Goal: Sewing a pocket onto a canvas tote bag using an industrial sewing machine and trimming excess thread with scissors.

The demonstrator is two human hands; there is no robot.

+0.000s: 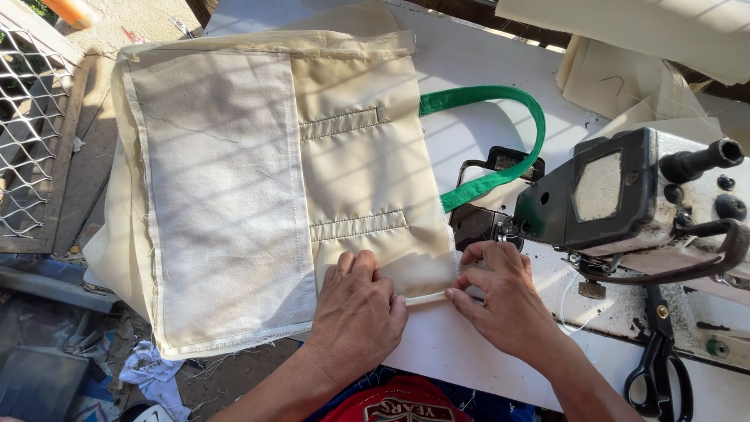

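A cream fabric bag (258, 180) lies inside out on the white sewing table (484, 55), with a paler lining panel on its left and two stitched strips across its middle. Its green handle (500, 98) loops out to the right, toward the sewing machine head (617, 195). My left hand (355, 309) lies flat on the bag's near right corner, fingers apart, pressing it down. My right hand (500, 289) pinches the folded edge of that same corner between thumb and fingers, just in front of the machine's needle area.
Black scissors (660, 359) lie at the table's front right. Cream fabric pieces (625, 74) are stacked at the back right. A wire mesh panel (27, 125) stands at the left, with rags and debris on the ground (148, 371) below.
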